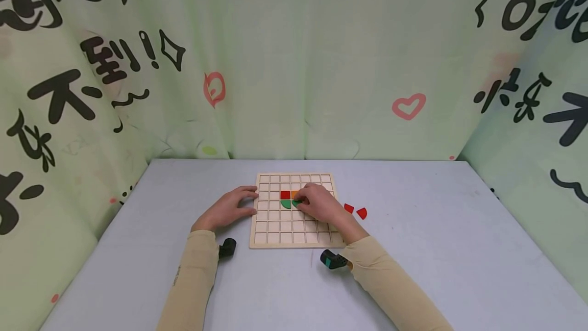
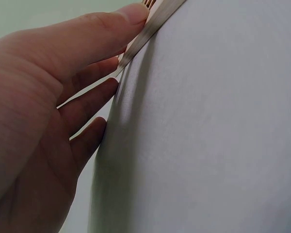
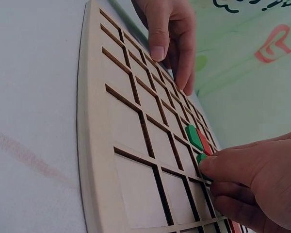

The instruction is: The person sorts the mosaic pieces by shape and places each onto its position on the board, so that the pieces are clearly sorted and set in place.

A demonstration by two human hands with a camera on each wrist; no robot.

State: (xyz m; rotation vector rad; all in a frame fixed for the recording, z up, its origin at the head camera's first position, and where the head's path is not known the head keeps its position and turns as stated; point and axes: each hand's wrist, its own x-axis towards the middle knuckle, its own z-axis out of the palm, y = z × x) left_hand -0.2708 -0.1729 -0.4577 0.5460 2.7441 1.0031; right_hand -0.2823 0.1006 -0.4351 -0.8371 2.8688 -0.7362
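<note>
The green piece (image 1: 295,202) sits on the board (image 1: 274,239), under the tips of the right hand (image 1: 320,203), whose curled thumb and fingers appear to pinch it. If it tilts there, it could jam on a grid ridge. Just beyond those fingertips is the orange square (image 1: 294,194), easily nudged by a knuckle; the red square (image 1: 285,195) and second green piece (image 1: 286,204) lie just left. The left hand (image 1: 228,207), fingers relaxed, touches the board's left edge; uneven pressure might skew it. Right of the right wrist, loose red pieces (image 1: 362,213) on the table (image 1: 413,249) could be brushed away by the forearm.
</note>
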